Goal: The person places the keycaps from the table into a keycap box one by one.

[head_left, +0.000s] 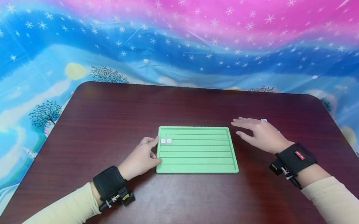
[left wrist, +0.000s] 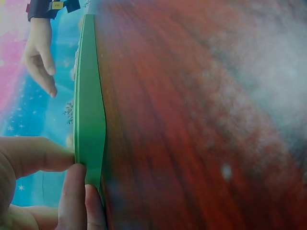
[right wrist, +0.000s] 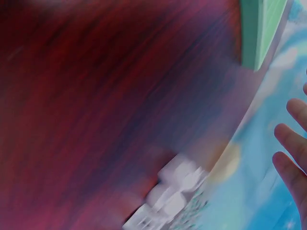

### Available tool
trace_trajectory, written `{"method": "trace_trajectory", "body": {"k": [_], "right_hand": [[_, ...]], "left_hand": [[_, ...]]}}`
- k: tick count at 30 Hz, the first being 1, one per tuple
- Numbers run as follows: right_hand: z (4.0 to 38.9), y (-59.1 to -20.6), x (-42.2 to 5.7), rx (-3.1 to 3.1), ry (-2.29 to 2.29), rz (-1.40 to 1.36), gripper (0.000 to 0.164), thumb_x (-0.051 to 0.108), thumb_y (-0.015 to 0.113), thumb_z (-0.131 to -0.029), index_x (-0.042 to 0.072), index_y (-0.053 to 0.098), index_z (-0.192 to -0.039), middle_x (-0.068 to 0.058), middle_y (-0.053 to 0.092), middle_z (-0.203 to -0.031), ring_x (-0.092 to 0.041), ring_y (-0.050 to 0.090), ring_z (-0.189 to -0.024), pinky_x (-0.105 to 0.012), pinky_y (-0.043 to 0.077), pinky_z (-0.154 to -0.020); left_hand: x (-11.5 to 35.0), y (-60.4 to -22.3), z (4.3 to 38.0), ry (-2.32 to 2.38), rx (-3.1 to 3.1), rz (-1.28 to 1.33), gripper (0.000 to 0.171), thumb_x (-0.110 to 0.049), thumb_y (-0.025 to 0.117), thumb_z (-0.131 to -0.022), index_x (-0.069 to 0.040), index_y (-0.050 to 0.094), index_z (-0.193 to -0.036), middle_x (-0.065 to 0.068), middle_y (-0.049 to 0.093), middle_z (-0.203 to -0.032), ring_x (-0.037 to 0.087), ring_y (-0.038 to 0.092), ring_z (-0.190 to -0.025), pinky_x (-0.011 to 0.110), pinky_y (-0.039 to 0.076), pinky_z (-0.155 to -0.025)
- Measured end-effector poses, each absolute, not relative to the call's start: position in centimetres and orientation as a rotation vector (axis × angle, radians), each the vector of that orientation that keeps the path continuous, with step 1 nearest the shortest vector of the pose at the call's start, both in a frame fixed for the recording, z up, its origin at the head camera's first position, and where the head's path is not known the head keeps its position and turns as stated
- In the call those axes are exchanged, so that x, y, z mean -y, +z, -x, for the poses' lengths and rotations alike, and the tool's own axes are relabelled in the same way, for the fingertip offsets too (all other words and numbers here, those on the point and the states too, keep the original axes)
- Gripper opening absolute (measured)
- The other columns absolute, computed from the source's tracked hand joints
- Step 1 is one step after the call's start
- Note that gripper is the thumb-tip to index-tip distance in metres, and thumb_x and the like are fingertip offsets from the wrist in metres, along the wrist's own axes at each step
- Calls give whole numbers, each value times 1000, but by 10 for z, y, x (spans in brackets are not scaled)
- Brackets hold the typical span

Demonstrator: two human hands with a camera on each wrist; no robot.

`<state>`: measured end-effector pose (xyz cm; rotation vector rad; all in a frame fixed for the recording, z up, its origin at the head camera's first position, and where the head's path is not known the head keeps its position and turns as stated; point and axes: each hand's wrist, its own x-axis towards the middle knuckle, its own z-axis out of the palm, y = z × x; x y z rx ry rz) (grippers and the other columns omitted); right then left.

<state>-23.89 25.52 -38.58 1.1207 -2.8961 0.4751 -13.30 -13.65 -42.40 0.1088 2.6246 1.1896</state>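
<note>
A shallow green tray with raised ridges running across it lies on the table. Two small white tiles sit side by side near its left end, in one of the upper rows. My left hand grips the tray's left edge; in the left wrist view its fingers press close around the green side wall. To the right of the tray, my right hand is held with fingers extended and nothing in them. Several white blocks, blurred in the right wrist view, lie by that hand, mostly hidden behind it in the head view.
The dark red-brown wooden table has rounded far corners. Behind it and along the sides hangs a pink and blue cloth with snowflakes and trees. Each wrist wears a black band with a small camera.
</note>
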Motion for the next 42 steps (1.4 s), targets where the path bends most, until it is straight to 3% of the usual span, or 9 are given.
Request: {"method": "trace_trajectory", "body": {"k": [1,5,8,14,20,24,42], "right_hand": [[238,-387,-260,2903,461,-1100,42,9,71,-96,6,67,-138,-18,60,-141,-37,63,-120,-69,36,-104],[236,-390,-276,2934,431,-1041,44,8,70,-96,6,65,-140,-19,60,-140,-37,64,-118,-57,49,-94],[236,-393,-285,2954,397,-1015,45,5,70,-95,6,65,-140,-21,63,-136,-40,57,-128,-47,54,-79],[234,-397,-297,2951,334,-1004,43,-5,71,-90,4,70,-132,-21,68,-121,-30,65,-101,-42,51,-74],[239,-404,-307,2831,343,-1119,41,-16,74,-80,-1,75,-119,-19,69,-118,-38,63,-113,-53,54,-87],[242,-408,-312,2783,348,-1149,40,-20,73,-77,-2,77,-112,-20,68,-116,-39,62,-112,-54,53,-86],[248,-409,-307,2809,332,-1151,31,-20,70,-81,-1,78,-103,-17,69,-110,-38,63,-110,-55,53,-89]], "left_hand": [[136,-424,133,1190,-2623,-109,81,-3,74,-88,5,32,-157,22,41,-148,13,57,-80,28,48,-68],[136,-424,133,1195,-2621,-111,81,-3,74,-89,5,31,-157,22,41,-147,12,56,-79,28,49,-67],[136,-425,133,1195,-2624,-113,81,-3,74,-88,6,31,-157,22,41,-147,12,56,-79,28,48,-66],[136,-424,132,1196,-2625,-120,80,-2,74,-88,6,32,-156,22,42,-146,13,56,-79,27,48,-66],[136,-423,131,1199,-2623,-118,80,-2,74,-88,7,32,-156,22,42,-146,13,56,-80,27,48,-67],[136,-423,131,1187,-2628,-109,80,-4,74,-88,7,32,-156,22,42,-146,13,56,-81,26,48,-67],[135,-423,131,1223,-2611,-96,81,-2,73,-89,6,31,-157,23,41,-148,12,57,-79,28,48,-66]]}}
